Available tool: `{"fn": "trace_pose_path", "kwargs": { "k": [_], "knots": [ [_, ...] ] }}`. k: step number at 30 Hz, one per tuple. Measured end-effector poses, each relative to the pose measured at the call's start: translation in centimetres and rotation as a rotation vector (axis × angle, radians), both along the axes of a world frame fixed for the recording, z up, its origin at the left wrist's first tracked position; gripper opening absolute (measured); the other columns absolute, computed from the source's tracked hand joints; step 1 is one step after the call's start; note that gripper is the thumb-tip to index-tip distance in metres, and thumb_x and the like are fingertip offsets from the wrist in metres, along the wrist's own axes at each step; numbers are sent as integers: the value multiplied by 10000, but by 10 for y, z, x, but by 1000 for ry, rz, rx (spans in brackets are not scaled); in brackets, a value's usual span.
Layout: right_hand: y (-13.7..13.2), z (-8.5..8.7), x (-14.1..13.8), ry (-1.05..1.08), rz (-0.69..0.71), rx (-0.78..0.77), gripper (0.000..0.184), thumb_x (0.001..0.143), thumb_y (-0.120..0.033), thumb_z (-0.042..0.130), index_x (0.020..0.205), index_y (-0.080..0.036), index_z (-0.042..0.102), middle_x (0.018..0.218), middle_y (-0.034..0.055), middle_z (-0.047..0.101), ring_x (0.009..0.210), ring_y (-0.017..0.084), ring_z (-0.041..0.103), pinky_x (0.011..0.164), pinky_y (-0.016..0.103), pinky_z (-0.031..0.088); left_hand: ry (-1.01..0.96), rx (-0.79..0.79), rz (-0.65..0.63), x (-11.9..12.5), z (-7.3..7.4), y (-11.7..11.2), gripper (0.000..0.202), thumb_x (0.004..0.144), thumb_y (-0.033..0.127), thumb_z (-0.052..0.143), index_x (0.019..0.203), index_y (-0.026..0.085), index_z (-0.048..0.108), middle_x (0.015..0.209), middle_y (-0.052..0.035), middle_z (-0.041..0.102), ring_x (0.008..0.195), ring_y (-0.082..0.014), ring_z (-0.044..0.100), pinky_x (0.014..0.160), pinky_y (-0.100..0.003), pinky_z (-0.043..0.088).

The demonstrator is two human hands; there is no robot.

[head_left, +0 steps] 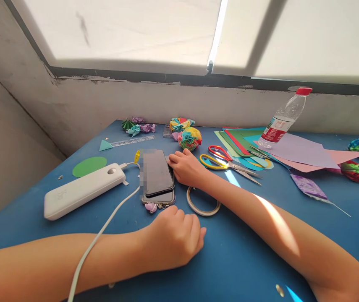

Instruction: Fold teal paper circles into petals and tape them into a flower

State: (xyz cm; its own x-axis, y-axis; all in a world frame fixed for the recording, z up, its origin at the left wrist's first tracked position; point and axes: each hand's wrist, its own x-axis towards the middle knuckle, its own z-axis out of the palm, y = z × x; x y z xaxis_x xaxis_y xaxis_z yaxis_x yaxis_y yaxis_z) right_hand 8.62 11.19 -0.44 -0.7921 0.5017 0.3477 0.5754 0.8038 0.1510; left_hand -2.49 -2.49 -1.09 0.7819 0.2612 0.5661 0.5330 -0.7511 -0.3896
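Note:
Two stacked phones (pixel 158 177) lie dark-screened in the middle of the blue table (pixel 242 251). My right hand (pixel 186 167) rests at their right edge, fingers curled against the side of the stack. My left hand (pixel 173 240) lies on the table just in front of the phones, fingers curled into a loose fist; nothing shows in it. A thin tape ring (pixel 203 202) lies between the two hands. A white cable (pixel 103 230) crosses over my left forearm to a white power bank (pixel 81 189).
Yellow-handled scissors (pixel 226 164) and red-handled scissors (pixel 218 152) lie right of my right hand. Coloured paper sheets (pixel 299 152), a plastic bottle (pixel 283 119), paper flower balls (pixel 189 138), a ruler (pixel 132 141) and a green paper circle (pixel 89 166) sit around. A wall and window run behind.

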Motion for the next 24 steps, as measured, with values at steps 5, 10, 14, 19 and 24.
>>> {"fn": "trace_pose_path", "kwargs": {
  "k": [5,10,14,19,24],
  "knots": [
    [6,-5,6,326,-66,-137,158,830,-150,494,970,-124,562,968,102,604,833,199,544,716,317,358,11,-34,-2,1,-2,0,220,840,197,483,621,169,477,465,20,438,401,-147,390,416,-314,201],
    [8,-13,13,487,-148,-100,86,881,-203,494,916,-135,533,843,57,635,744,155,576,686,269,386,8,-54,-11,2,-1,-1,231,840,186,487,613,175,446,473,21,439,413,-138,393,430,-309,199],
    [9,-13,12,493,-117,-19,70,870,-149,511,833,-167,568,824,29,678,765,149,601,702,259,378,11,-51,-20,2,-1,1,221,840,187,495,622,173,462,471,20,438,408,-143,389,425,-314,199],
    [-2,-6,36,470,-161,143,214,924,-207,410,787,-157,566,698,43,645,614,147,538,626,269,346,34,-43,-56,1,1,1,166,852,184,494,693,149,527,480,17,465,409,-152,416,416,-314,227],
    [-28,-1,103,402,-227,282,318,908,-182,336,615,-186,458,534,9,488,504,129,419,527,270,272,77,-90,-132,1,6,2,240,857,179,492,618,171,503,492,14,469,417,-148,416,423,-314,257]
  ]
}}
